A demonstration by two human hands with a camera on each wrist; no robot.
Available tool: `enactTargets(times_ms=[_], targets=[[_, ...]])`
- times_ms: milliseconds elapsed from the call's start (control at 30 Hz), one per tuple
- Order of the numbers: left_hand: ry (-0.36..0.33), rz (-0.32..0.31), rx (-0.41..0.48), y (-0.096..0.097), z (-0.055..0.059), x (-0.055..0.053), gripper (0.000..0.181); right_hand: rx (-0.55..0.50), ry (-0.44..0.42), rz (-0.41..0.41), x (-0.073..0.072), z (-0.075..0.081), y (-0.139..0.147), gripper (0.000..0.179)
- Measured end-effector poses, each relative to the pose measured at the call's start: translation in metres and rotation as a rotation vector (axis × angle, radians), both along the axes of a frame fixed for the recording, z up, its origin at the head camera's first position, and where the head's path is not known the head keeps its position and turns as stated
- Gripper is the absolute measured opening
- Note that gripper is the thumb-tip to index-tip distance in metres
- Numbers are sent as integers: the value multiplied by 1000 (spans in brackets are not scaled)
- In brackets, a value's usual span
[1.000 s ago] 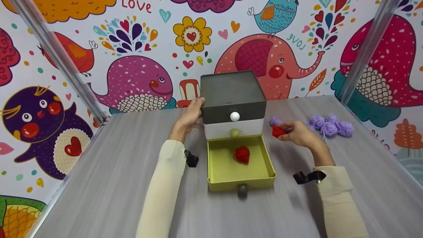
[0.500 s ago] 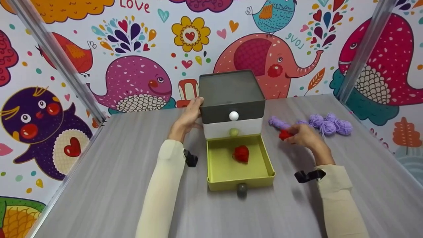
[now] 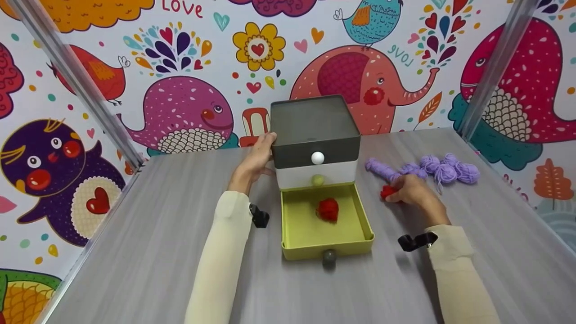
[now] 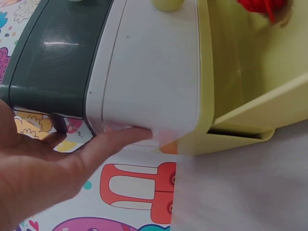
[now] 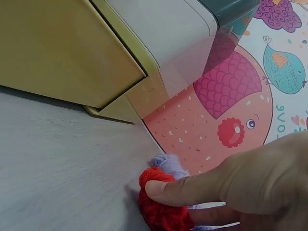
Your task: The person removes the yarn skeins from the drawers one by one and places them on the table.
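Note:
A three-tier drawer box (image 3: 315,121) stands on the table, dark grey on top, white in the middle, yellow-green below. Its bottom drawer (image 3: 297,234) is pulled out, with a red ball of yarn (image 3: 328,210) lying inside. My left hand (image 3: 255,162) rests against the left side of the box, thumb along the white tier in the left wrist view. Right of the box, my right hand (image 3: 414,193) pinches a second red bundle of yarn (image 5: 161,204) between thumb and fingers, low over the table. Just behind it lies a purple yarn skein (image 3: 380,169).
Several purple yarn balls (image 3: 445,171) sit in a cluster at the right rear of the table. A patterned wall (image 3: 193,112) rises right behind the box, and metal posts (image 3: 85,90) mark the corners.
My right hand has moved slightly right and down with the red yarn, uncovering more of the purple skein. My left hand stays at the box.

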State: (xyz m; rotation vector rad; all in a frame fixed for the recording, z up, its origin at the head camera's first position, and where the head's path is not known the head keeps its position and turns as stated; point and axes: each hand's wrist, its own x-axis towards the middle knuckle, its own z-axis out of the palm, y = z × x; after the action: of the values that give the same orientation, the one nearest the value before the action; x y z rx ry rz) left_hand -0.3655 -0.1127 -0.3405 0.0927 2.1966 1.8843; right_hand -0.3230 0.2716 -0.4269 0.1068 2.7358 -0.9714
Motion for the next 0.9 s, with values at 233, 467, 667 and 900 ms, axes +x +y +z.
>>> enactTargets(times_ms=[233, 467, 667, 900], targets=[[1, 4, -7, 0, 0, 0, 62, 20, -38, -8, 2, 4, -1, 53], [2, 4, -3, 0, 0, 1, 59, -13, -38, -44, 7, 18, -5, 62], [12, 0, 14, 1, 0, 1, 56, 25, -19, -17, 14, 38, -15, 63], [15, 7, -5, 1, -1, 0, 58, 32, -11, -10, 24, 58, -32, 60]])
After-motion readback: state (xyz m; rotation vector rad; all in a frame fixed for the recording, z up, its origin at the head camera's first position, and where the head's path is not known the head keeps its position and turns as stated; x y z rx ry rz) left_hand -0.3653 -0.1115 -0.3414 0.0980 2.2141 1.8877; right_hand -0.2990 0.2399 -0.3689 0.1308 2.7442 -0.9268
